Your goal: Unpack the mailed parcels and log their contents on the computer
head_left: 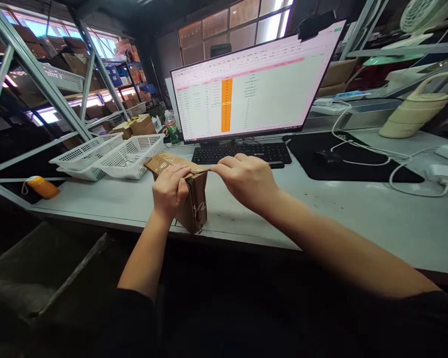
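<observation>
Cardboard box (198, 206) stands on the pale tabletop (246, 223), close to its front edge. The left hand (169, 193) clasps it, fingers across the top and thumb bent against the side; the right hand's (248, 181) grip pinches a thin brown strip (200, 171) at the top. Beyond lie white perforated baskets (124, 171) (off to the left) and a black keyboard (241, 153), then a lit monitor (269, 99) showing a spreadsheet.

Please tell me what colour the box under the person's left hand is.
The box is brown, and it shows best in the head view.
</observation>
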`<state>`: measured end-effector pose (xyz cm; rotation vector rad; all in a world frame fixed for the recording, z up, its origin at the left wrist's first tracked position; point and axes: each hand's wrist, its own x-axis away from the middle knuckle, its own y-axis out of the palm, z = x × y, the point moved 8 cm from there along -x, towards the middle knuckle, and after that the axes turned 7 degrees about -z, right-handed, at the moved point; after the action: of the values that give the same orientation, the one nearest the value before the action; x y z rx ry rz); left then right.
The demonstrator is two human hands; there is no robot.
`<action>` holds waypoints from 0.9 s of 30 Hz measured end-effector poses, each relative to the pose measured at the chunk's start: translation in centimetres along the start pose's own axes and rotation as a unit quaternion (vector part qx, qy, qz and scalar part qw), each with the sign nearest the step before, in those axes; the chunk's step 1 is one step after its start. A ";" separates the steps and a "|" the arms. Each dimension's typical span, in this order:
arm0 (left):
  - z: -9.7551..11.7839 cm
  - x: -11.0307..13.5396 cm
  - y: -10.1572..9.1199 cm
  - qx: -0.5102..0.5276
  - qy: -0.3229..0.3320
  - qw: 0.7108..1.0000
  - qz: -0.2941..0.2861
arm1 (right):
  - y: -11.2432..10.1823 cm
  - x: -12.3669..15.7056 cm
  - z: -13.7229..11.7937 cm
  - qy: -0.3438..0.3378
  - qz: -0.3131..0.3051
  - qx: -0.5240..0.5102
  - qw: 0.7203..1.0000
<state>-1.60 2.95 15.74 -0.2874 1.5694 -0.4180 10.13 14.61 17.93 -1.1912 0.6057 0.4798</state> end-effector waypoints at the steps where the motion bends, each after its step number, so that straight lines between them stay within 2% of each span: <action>1: -0.1 0.0 -0.1 0.003 -0.003 1.000 0.005 | 0.0 0.3 0.7 0.010 -0.003 -0.021 1.000; 4: -0.5 0.1 -0.5 0.020 -0.018 0.999 0.018 | 0.2 1.7 2.7 0.057 -0.002 -0.154 0.986; 6: -0.6 0.2 -0.7 0.036 -0.018 0.999 0.014 | 1.4 3.0 4.3 0.121 -0.016 -0.292 0.949; 7: -0.7 0.3 -0.7 0.041 -0.016 0.999 0.008 | 2.4 3.6 4.9 0.158 -0.029 -0.366 0.917; 9: -0.8 0.3 -0.6 0.040 -0.019 0.999 -0.004 | 4.5 4.7 5.6 0.223 -0.056 -0.501 0.835; 12: -1.1 0.4 -0.3 0.021 -0.035 0.999 -0.006 | 6.8 5.6 5.8 0.277 -0.069 -0.637 0.716; 13: -1.1 0.5 -0.2 0.016 -0.039 0.999 -0.004 | 7.2 5.7 5.7 0.286 -0.068 -0.666 0.686; 15: -1.0 0.5 -0.2 0.015 -0.037 0.999 0.004 | 7.6 5.8 5.8 0.296 -0.061 -0.700 0.647; 18: -0.6 0.6 -0.3 0.029 -0.019 0.999 0.020 | 7.4 6.0 5.9 0.299 -0.050 -0.717 0.627; 27: -0.5 0.6 -0.4 0.030 -0.014 0.999 0.033 | 7.1 6.1 5.2 0.282 -0.065 -0.720 0.631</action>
<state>-2.18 2.41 15.40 -0.1953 1.5313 -0.4069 11.14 21.94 10.14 -3.0114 0.6057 0.4189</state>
